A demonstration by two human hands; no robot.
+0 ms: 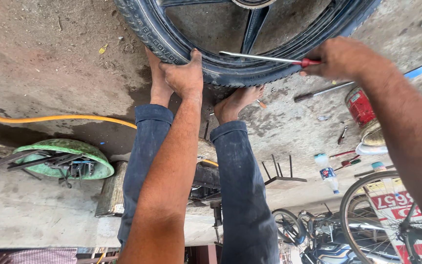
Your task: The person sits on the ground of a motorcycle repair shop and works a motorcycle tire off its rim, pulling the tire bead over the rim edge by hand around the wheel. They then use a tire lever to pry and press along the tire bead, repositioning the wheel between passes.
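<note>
A black motorcycle tyre [172,46] on its spoked wheel [255,24] stands on the concrete floor at the top of the view, braced against my two bare feet [238,100]. My left hand [184,73] grips the tyre's tread at its near edge. My right hand [338,57] holds a screwdriver [264,58] by its red handle. Its long metal shaft points left, and its tip lies at the inner edge of the tyre by the rim. My legs in dark blue trousers [240,186] stretch toward the wheel.
Loose tools [321,91], a red tin [360,106] and a plastic bottle [327,172] lie on the floor at right. A yellow hose [50,119] crosses at left near a green round cover [64,156]. A bicycle wheel [382,215] and a motorcycle [318,239] stand at the lower right.
</note>
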